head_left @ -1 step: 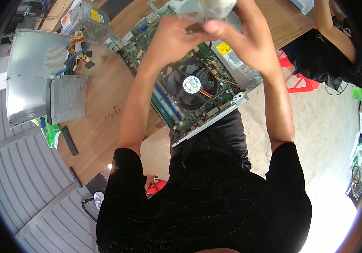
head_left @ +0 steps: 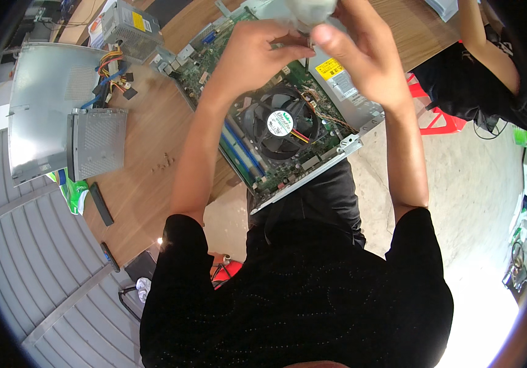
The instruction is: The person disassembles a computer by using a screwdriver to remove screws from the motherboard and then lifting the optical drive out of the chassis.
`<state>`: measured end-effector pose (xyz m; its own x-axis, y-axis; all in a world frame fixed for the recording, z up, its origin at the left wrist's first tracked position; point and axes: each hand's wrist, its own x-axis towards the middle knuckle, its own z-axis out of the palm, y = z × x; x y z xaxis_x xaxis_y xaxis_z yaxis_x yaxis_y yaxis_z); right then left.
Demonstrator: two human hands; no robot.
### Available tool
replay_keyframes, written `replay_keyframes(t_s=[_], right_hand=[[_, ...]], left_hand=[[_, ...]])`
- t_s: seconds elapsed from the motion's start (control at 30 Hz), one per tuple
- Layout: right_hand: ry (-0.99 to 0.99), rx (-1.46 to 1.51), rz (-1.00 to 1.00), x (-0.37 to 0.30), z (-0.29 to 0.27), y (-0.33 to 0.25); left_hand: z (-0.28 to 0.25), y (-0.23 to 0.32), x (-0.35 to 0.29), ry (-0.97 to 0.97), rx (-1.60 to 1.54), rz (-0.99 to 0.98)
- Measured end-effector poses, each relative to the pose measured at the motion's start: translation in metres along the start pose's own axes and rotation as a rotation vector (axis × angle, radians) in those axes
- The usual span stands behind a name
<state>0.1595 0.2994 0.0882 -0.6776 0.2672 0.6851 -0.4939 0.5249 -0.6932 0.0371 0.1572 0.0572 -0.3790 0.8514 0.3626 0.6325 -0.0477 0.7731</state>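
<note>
Wood bench (head_left: 147,132) carries an open computer chassis (head_left: 350,145) overhanging its near edge, probably stiff, best held by the metal rim (head_left: 303,180) clear of the likely fragile motherboard (head_left: 297,76); left hand (head_left: 248,58) apparently pinching a pale-handled screwdriver's (head_left: 312,10) shaft, right hand (head_left: 369,61) curled about its handle.

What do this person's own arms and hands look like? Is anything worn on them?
The left hand and right hand are bare, with no gloves, and the forearms show no watch or bracelet. Short, loose black sleeves end around the elbows, part of a black top with wavy rows of tiny pale dots.
</note>
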Motion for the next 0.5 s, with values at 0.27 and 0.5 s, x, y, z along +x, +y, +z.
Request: replay_keyframes(t_s=[0.27, 0.5], right_hand=[[-0.080, 0.637, 0.305, -0.009, -0.006, 0.029], [-0.053, 0.215, 0.086, -0.004, -0.005, 0.021]], left_hand=[[-0.011, -0.014, -0.005, -0.157, -0.095, -0.089], [-0.011, -0.014, -0.006, -0.060, 0.028, -0.046]])
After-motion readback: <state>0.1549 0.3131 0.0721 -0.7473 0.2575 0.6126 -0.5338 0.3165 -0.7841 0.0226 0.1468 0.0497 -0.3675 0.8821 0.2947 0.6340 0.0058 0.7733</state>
